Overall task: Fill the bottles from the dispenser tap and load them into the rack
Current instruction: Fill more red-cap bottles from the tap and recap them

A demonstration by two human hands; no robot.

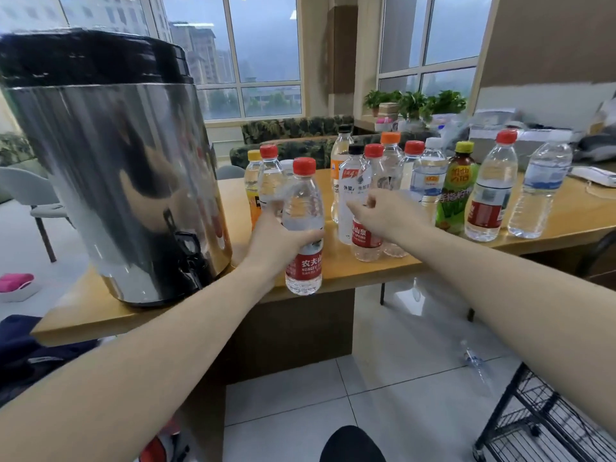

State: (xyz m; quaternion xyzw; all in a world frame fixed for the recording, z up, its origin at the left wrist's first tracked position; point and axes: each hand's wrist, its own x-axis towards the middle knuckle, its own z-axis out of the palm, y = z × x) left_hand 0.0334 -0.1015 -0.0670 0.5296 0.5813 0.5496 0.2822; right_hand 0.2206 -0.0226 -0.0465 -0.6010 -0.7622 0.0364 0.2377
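Rack [546, 425]: low, near, awaiting bottles.
Left hand [276, 238]: grips capped bottle [304, 228] beside dispenser [116, 168], probably for filling.
Right hand [383, 211]: curled, grip unclear.

rack [550, 425] cut off, right fingers [358, 208] blurred

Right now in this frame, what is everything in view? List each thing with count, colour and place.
Steel drum-shaped dispenser: one, silver with black lid, table's left end; black tap low on its front.
Clear plastic red-capped bottle: one, red label, held at the table's front edge.
Standing bottles: about a dozen, mostly clear, with red, orange, yellow, black and white caps, one green-labelled, mid-table.
Wooden table: one, tan.
Wire rack: one, black, floor at lower right.
Potted plants: several, green, by the windows.
Left hand: grips the red-capped bottle.
Right hand: fingers curled, among the standing bottles.
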